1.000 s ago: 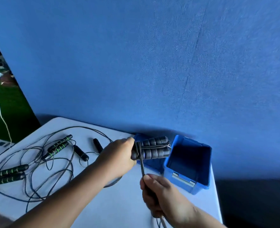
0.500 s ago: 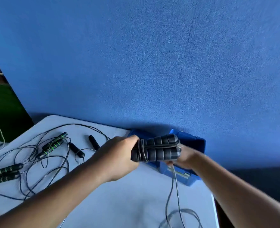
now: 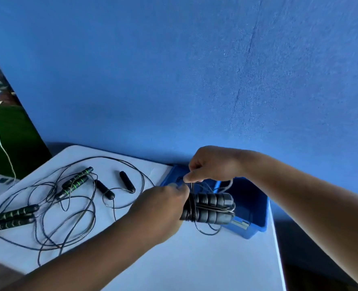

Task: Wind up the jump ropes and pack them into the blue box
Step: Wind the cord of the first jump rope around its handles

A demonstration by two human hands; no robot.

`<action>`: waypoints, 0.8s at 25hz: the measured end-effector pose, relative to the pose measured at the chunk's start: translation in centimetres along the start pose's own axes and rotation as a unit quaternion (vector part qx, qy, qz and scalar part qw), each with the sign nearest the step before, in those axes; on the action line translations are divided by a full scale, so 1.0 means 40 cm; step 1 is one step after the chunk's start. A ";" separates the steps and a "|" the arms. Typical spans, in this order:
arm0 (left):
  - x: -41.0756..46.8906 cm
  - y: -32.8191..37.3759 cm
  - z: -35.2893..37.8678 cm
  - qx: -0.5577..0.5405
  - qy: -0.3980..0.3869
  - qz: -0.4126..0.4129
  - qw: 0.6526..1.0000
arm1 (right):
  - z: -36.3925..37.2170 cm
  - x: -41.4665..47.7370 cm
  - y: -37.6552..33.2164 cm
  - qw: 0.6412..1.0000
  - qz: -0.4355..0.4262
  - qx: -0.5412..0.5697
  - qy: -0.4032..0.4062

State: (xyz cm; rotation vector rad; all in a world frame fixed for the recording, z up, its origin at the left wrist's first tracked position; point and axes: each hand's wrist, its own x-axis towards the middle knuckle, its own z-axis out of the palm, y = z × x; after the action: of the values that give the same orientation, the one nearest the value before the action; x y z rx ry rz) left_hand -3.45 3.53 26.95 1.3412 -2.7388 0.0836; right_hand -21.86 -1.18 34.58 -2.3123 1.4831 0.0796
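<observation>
Right hand now above 2 handles, fingers pinching cord; left hand clasped round them.

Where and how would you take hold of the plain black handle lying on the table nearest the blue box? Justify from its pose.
I would grip the plain black handle round its middle, from above, fingers across its width. It is a slim cylinder lying flat on the table; its cord leaves the near end, leaving the middle free.

Plain indoor work spot, white table against a blue wall, green flooring at left
</observation>
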 end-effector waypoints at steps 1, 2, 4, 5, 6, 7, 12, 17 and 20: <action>0.001 -0.006 0.004 0.017 -0.012 -0.014 1.000 | 0.010 -0.003 -0.008 1.000 0.014 0.012 0.007; 0.002 -0.014 0.009 0.024 -0.021 -0.031 0.999 | 0.026 -0.006 -0.012 0.998 0.035 0.045 0.013; 0.003 -0.034 0.019 0.017 -0.024 -0.059 0.998 | 0.065 -0.014 -0.018 0.983 0.083 0.159 0.025; 0.004 -0.043 0.022 0.009 -0.021 -0.067 0.997 | 0.088 -0.020 -0.022 0.969 0.102 0.220 0.035; 0.004 -0.050 0.023 -0.001 -0.016 -0.074 0.997 | 0.110 -0.029 -0.028 0.954 0.112 0.274 0.048; 0.006 -0.056 0.024 -0.013 -0.008 -0.081 0.997 | 0.133 -0.038 -0.037 0.937 0.114 0.325 0.059; 0.020 -0.060 0.026 -0.049 0.017 -0.103 0.993 | 0.234 -0.075 -0.079 0.838 0.086 0.528 0.109; 0.033 -0.061 0.041 -0.103 0.073 -0.118 0.985 | 0.313 -0.103 -0.105 0.797 0.067 0.579 0.160; 0.035 -0.063 0.040 -0.175 0.076 -0.134 0.972 | 0.366 -0.110 -0.092 0.790 0.051 0.587 0.169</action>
State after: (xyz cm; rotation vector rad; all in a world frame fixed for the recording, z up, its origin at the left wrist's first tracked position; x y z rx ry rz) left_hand -2.40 0.75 25.55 1.5082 -2.2860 -0.2905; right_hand -18.17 9.13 23.27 -1.2215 1.2081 -0.9896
